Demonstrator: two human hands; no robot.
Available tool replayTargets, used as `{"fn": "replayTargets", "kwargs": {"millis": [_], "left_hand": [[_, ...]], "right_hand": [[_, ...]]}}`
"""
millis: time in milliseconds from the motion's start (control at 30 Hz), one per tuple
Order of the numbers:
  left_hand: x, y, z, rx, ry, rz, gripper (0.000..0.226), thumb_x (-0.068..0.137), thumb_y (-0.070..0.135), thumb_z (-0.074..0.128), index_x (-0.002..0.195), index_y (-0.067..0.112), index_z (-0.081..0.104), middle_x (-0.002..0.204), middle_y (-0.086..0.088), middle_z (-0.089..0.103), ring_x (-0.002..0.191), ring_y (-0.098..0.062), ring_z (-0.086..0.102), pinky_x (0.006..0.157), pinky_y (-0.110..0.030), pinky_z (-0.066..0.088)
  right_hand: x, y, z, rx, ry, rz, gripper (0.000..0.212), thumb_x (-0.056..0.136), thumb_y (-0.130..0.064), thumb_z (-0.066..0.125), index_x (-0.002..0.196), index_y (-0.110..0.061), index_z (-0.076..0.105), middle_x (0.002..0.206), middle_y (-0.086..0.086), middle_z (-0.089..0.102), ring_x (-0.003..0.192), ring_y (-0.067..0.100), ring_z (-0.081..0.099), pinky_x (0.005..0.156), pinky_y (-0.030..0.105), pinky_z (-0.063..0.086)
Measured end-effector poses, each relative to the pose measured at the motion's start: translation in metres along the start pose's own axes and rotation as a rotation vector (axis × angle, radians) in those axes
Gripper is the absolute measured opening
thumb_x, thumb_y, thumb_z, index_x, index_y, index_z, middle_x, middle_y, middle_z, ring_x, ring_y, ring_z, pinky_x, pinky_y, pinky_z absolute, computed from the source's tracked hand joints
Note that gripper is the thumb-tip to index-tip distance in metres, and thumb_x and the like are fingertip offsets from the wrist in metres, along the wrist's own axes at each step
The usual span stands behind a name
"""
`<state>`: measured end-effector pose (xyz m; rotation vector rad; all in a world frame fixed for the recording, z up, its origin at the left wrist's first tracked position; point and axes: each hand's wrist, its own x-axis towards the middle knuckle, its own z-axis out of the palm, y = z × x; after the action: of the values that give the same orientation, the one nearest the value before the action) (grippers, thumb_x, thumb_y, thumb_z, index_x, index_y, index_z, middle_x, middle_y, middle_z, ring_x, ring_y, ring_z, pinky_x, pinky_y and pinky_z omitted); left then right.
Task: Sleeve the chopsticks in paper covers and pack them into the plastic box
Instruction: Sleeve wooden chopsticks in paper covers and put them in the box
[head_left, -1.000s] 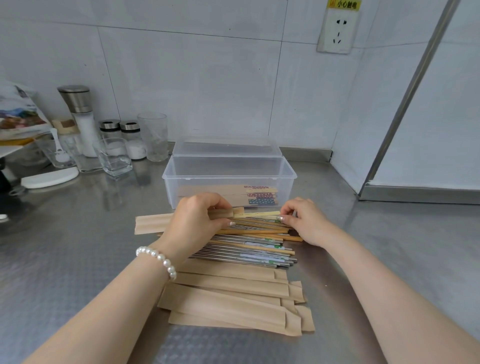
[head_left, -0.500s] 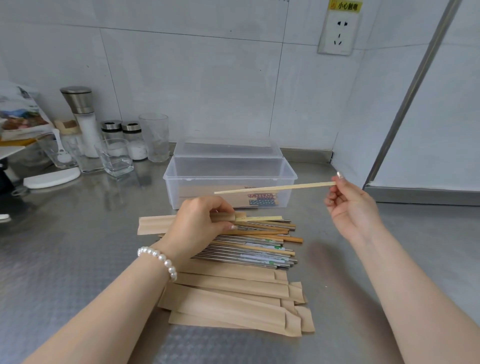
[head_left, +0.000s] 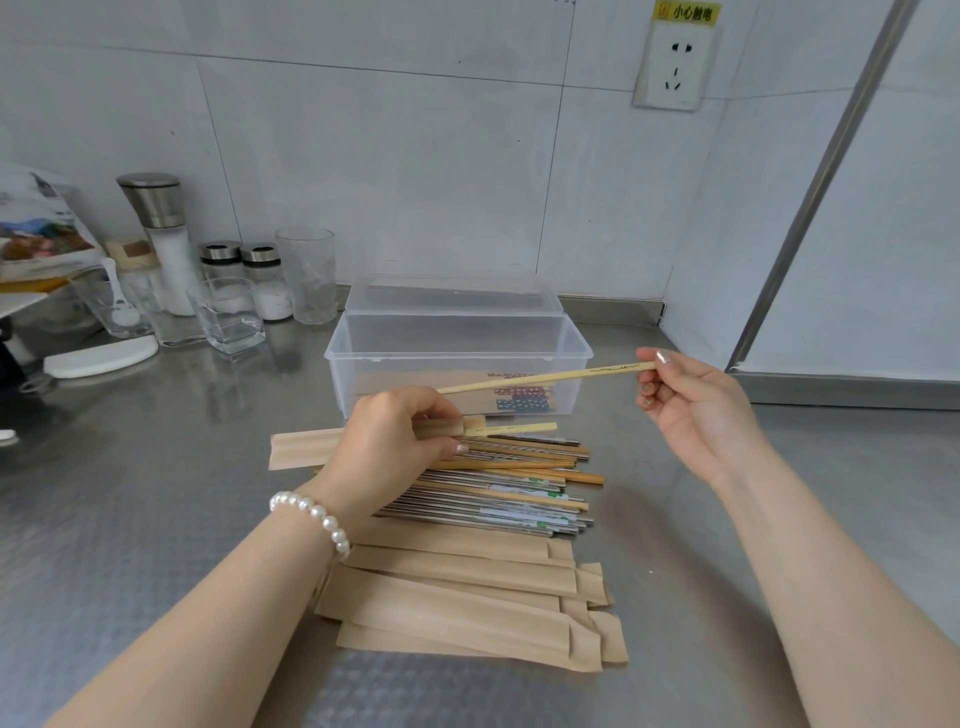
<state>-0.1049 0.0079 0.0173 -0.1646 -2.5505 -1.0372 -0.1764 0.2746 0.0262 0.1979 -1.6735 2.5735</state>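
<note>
Right hand pinches one chopstick mid-right, lifted in front of the box. Left hand grips a sleeve with a chopstick sticking out, frame centre. Loose pile on worktop below.

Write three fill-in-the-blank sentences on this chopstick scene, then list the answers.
1. The right hand pinches one ____ chopstick in the air.
2. The left hand grips a paper ____, from which another chopstick sticks out.
3. The plastic box stands ____, its lid tipped back.

Answers: wooden; cover; open
</note>
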Motion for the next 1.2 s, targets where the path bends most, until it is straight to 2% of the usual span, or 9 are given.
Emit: {"fn": "replayTargets", "kwargs": {"millis": [100, 200, 300, 400, 533, 633, 767, 933, 1200], "left_hand": [[0.000, 0.000, 0.000, 0.004, 0.008, 0.002, 0.024, 0.065, 0.015, 0.080, 0.085, 0.019, 0.069, 0.075, 0.017, 0.059, 0.077, -0.006, 0.057, 0.069, -0.005, 0.036], [0.000, 0.001, 0.000, 0.009, 0.004, 0.003, 0.024, 0.065, 0.016, 0.080, 0.085, 0.020, 0.069, 0.076, 0.015, 0.060, 0.078, -0.007, 0.058, 0.072, -0.012, 0.039], [0.000, 0.002, -0.001, 0.012, 0.003, 0.007, 0.023, 0.065, 0.015, 0.080, 0.086, 0.020, 0.069, 0.077, 0.014, 0.061, 0.079, -0.008, 0.058, 0.074, -0.015, 0.041], [0.000, 0.002, -0.002, 0.014, 0.005, 0.008, 0.024, 0.065, 0.016, 0.080, 0.086, 0.020, 0.069, 0.078, 0.011, 0.063, 0.079, -0.010, 0.059, 0.076, -0.019, 0.044], [-0.001, 0.002, -0.003, 0.016, 0.007, 0.008, 0.024, 0.066, 0.016, 0.079, 0.087, 0.020, 0.069, 0.077, 0.012, 0.061, 0.081, -0.010, 0.058, 0.076, -0.020, 0.045], [-0.001, 0.002, -0.003, 0.011, 0.013, 0.011, 0.024, 0.066, 0.015, 0.079, 0.086, 0.021, 0.069, 0.078, 0.014, 0.061, 0.082, -0.010, 0.058, 0.077, -0.021, 0.045], [-0.001, 0.003, -0.003, 0.002, 0.030, 0.017, 0.023, 0.066, 0.014, 0.079, 0.084, 0.023, 0.068, 0.075, 0.020, 0.057, 0.081, -0.009, 0.057, 0.072, -0.013, 0.042], [-0.002, 0.004, -0.002, 0.012, 0.042, 0.020, 0.025, 0.066, 0.014, 0.079, 0.087, 0.022, 0.068, 0.076, 0.019, 0.057, 0.081, -0.008, 0.056, 0.070, -0.008, 0.039], [-0.003, 0.006, -0.002, 0.005, 0.078, 0.029, 0.027, 0.065, 0.016, 0.080, 0.087, 0.020, 0.067, 0.077, 0.017, 0.057, 0.078, -0.003, 0.053, 0.067, -0.001, 0.038]], "right_hand": [[0.000, 0.000, 0.000, -0.004, -0.015, -0.003, 0.021, 0.093, -0.003, 0.043, 0.090, -0.003, 0.064, 0.059, -0.002, 0.059, 0.057, 0.006, 0.053, 0.054, 0.016, 0.044], [0.000, -0.001, -0.001, 0.013, 0.007, -0.018, 0.022, 0.095, -0.006, 0.042, 0.088, -0.005, 0.063, 0.058, -0.003, 0.058, 0.057, 0.006, 0.053, 0.055, 0.016, 0.044], [0.002, -0.001, -0.002, 0.064, 0.108, -0.055, 0.026, 0.098, -0.011, 0.038, 0.082, -0.009, 0.059, 0.052, -0.005, 0.055, 0.053, 0.006, 0.051, 0.052, 0.018, 0.040], [0.007, -0.004, -0.008, 0.126, 0.269, -0.077, 0.030, 0.100, -0.017, 0.033, 0.076, -0.014, 0.050, 0.044, -0.007, 0.049, 0.044, 0.007, 0.044, 0.050, 0.022, 0.029], [0.008, -0.006, -0.016, 0.069, 0.371, -0.104, 0.032, 0.101, -0.021, 0.031, 0.074, -0.017, 0.047, 0.039, -0.009, 0.047, 0.039, 0.005, 0.043, 0.048, 0.022, 0.025], [0.008, -0.006, -0.014, -0.004, 0.389, -0.134, 0.032, 0.101, -0.020, 0.032, 0.073, -0.017, 0.048, 0.039, -0.011, 0.048, 0.040, 0.003, 0.044, 0.047, 0.020, 0.025], [0.007, -0.004, -0.011, -0.075, 0.411, -0.185, 0.033, 0.101, -0.021, 0.033, 0.072, -0.018, 0.049, 0.039, -0.010, 0.049, 0.043, 0.005, 0.044, 0.047, 0.019, 0.024], [0.006, -0.003, -0.007, -0.079, 0.418, -0.213, 0.033, 0.101, -0.020, 0.034, 0.073, -0.017, 0.051, 0.040, -0.010, 0.050, 0.044, 0.005, 0.045, 0.048, 0.019, 0.026], [-0.004, 0.008, 0.009, -0.121, 0.255, -0.113, 0.031, 0.100, -0.016, 0.035, 0.078, -0.014, 0.057, 0.045, -0.008, 0.056, 0.051, 0.007, 0.046, 0.050, 0.017, 0.031]]}}
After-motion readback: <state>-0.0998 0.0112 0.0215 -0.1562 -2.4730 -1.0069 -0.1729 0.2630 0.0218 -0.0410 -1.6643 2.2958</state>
